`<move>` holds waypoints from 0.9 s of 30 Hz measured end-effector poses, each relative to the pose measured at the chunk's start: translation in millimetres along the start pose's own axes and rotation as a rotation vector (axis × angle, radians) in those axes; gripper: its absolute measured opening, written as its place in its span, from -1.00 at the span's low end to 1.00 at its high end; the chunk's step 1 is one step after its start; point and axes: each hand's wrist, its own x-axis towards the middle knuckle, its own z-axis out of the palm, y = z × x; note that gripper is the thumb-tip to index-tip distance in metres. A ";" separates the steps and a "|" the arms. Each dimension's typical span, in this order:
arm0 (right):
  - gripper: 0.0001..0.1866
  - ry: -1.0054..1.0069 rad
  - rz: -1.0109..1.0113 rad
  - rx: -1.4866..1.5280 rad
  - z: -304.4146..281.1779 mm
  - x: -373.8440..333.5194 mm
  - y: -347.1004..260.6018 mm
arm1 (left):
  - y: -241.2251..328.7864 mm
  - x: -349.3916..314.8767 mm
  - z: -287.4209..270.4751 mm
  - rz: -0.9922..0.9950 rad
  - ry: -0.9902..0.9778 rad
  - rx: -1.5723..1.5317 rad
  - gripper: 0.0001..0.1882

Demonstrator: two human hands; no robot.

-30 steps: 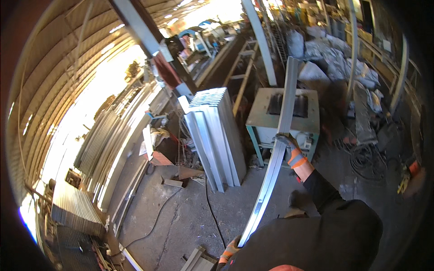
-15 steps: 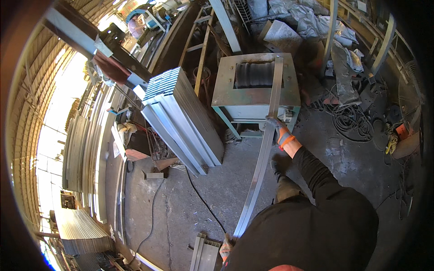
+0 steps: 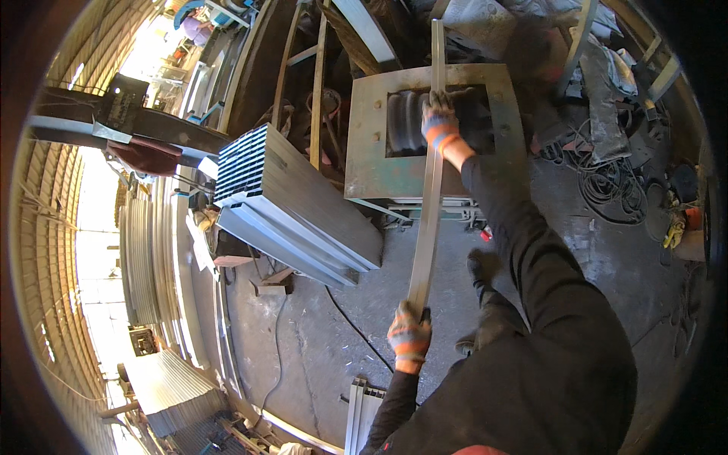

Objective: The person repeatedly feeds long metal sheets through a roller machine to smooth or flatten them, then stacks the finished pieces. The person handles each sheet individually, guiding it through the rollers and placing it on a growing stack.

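A long silvery metal bar (image 3: 427, 235) runs from close to my body out over the belt grinding machine (image 3: 364, 174). It crosses the dark ribbed roller (image 3: 406, 125) set in the opening of the machine's top. My left hand (image 3: 410, 332), in a grey and orange glove, is wrapped round the near end. Farther out, my right hand (image 3: 441, 125), gloved alike, grips the bar above the roller opening. Whether the bar touches the roller is hidden under that hand.
Left of the machine leans a tall stack of metal profiles (image 3: 318, 205). More profiles (image 3: 364, 417) lie by my left forearm. A black cable (image 3: 353, 326) crosses the floor; coiled hose (image 3: 610, 193) lies at right. A person (image 3: 197, 29) is far off at upper left.
The bar has moved forward, its far end now beyond the machine. My right hand has gone from the machine's front edge to above the roller; my left hand has come up from the lower edge.
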 end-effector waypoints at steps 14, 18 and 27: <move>-0.49 0.068 0.068 0.396 28.8 -24.2 17.9 | 4.0 -16.3 11.0 -0.019 -0.136 -0.052 -0.35; -0.50 0.316 -0.072 0.227 -0.4 -150.6 -29.3 | -50.1 -140.0 -9.6 -0.019 -0.107 -0.031 -0.32; -0.71 0.307 -0.067 0.503 -94.9 -397.0 -123.7 | -231.0 -393.0 -0.9 -0.179 -0.409 -0.043 -0.28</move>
